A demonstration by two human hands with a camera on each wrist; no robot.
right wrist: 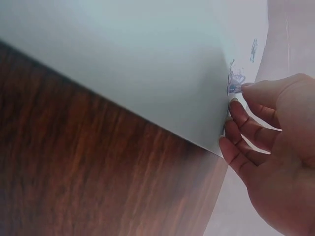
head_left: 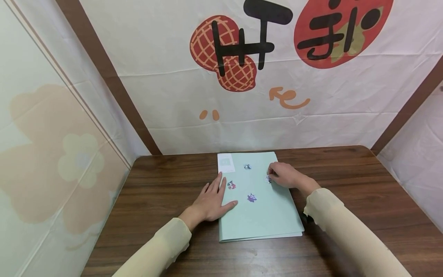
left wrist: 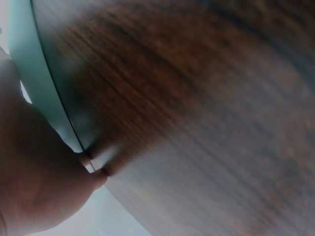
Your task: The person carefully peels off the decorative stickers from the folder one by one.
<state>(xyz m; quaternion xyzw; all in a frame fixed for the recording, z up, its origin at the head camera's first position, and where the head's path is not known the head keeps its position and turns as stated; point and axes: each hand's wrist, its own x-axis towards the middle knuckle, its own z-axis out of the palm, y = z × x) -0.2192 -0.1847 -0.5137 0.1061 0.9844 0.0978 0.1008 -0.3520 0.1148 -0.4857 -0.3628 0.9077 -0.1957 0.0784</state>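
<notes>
A pale green folder (head_left: 264, 219) lies on the wooden table, with a white label (head_left: 226, 163) at its upper left corner. Three small cartoon stickers show apart from the hands: a blue one (head_left: 247, 167) near the top, a pink one (head_left: 231, 185) at left, and a purple one (head_left: 252, 197) in the middle. My left hand (head_left: 209, 203) rests with spread, straight fingers on the folder's left edge. At the right edge, my right hand (head_left: 285, 175) pinches another sticker (right wrist: 236, 84) between thumb and curled fingers, right at the cover's surface.
The brown wooden table (head_left: 166, 184) extends to both sides of the folder. Behind it hangs a white cloth (head_left: 166, 92) with printed red and black designs. Another cloth (head_left: 34, 115) with a large flower hangs at left. A small dark object (head_left: 306, 218) shows under the right sleeve.
</notes>
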